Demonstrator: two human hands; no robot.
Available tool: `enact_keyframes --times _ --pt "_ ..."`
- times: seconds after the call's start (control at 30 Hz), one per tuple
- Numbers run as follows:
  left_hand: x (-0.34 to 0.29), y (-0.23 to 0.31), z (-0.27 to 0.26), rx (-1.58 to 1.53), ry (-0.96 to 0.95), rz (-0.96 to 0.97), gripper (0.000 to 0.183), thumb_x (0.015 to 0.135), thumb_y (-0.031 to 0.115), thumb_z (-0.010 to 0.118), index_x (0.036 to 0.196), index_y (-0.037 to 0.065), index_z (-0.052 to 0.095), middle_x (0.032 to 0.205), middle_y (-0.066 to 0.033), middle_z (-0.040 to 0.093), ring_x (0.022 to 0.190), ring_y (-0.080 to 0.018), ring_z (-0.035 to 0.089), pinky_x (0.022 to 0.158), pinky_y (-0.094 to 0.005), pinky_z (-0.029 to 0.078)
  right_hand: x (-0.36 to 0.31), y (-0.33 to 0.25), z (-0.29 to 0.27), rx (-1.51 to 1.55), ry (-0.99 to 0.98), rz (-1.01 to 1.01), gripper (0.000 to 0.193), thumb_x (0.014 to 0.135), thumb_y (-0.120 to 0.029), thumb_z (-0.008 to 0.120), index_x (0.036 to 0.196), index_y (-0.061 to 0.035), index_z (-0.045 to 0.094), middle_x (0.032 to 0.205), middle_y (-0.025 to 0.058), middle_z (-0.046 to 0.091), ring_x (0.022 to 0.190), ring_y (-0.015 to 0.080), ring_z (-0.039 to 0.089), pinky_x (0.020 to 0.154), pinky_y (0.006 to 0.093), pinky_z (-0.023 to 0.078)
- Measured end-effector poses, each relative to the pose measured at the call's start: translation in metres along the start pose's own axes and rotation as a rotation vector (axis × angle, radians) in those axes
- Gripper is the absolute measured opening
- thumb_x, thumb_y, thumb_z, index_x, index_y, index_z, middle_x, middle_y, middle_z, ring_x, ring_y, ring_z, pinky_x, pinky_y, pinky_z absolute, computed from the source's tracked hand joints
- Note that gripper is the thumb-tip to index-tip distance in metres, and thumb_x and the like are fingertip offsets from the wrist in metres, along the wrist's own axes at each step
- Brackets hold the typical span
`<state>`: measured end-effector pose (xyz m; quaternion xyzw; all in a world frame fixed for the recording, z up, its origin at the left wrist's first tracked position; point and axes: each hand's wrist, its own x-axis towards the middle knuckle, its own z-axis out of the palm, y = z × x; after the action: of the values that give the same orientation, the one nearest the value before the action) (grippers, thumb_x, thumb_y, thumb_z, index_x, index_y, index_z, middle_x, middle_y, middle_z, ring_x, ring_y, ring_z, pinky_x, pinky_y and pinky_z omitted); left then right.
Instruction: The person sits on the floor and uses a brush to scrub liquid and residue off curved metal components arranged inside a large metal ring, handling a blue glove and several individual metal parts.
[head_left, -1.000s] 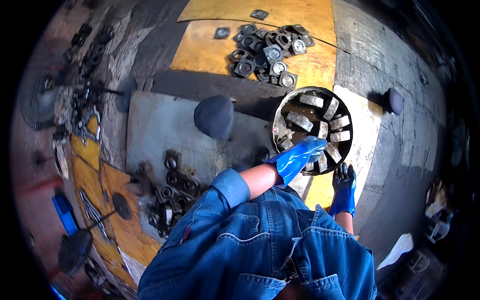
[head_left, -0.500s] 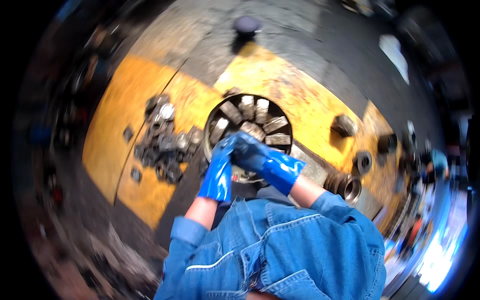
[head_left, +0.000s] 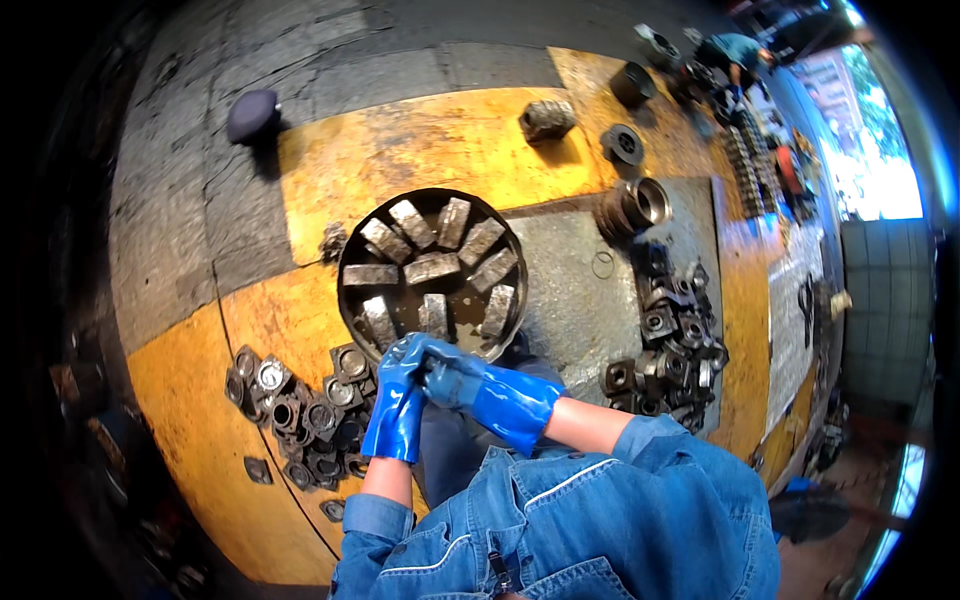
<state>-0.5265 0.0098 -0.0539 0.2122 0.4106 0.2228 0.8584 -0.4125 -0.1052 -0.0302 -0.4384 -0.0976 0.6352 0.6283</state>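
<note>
Both hands wear glossy blue rubber gloves with long cuffs: the left glove point(head_left: 396, 405) is a brighter blue, the right glove point(head_left: 485, 390) slightly darker and creased at the fingers point(head_left: 428, 362). Above the cuffs a short stretch of forearm is bare. The denim jacket point(head_left: 600, 520) is blue, with pale seam stitching, buttoned sleeve cuffs and a front zip.

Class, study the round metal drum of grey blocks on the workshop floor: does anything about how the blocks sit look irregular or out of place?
Yes. In the round drum, most grey blocks fan out like spokes, but gaps show near the lower rim, where both blue-gloved hands meet: left hand, right hand. Loose square metal parts lie scattered on the floor beside it.
</note>
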Motion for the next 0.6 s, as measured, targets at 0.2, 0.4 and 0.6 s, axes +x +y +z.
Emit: enact_keyframes --times 0.2,0.4,0.6 --pt "0.014 0.024 -0.043 -0.02 -0.12 -0.087 0.027 0.091 0.018 0.07 0.111 0.0 0.064 0.107 -0.015 0.07 0.099 -0.0277 0.068 0.092 -0.038 0.057 -0.154 -0.093 -0.056 0.028 0.209 0.462 0.055 0.096 -0.028 0.073 0.141 -0.0014 0.057 0.138 0.0129 0.065 0.12 0.0259 0.067 0.104 0.0389 0.054" --pt "0.027 0.038 -0.129 -0.231 -0.159 -0.095 0.026 0.099 0.03 0.065 0.108 0.006 0.062 0.105 -0.0125 0.065 0.101 -0.0263 0.064 0.098 -0.04 0.053 -0.254 -0.015 -0.131 -1.53 -0.036 0.53 0.062 0.079 -0.037 0.085 0.131 -0.0086 0.067 0.12 0.0177 0.071 0.111 0.0329 0.069 0.1 0.0404 0.052" --pt "-0.033 0.028 -0.185 -1.275 -0.039 -0.109 0.023 0.103 0.029 0.063 0.116 0.011 0.062 0.112 -0.0094 0.063 0.107 -0.0198 0.061 0.101 -0.0343 0.049 -0.246 0.015 -0.196 -1.163 -0.023 0.81 0.024 0.078 -0.028 0.084 0.092 -0.0097 0.077 0.086 0.0105 0.076 0.08 0.0257 0.073 0.077 0.0388 0.056"
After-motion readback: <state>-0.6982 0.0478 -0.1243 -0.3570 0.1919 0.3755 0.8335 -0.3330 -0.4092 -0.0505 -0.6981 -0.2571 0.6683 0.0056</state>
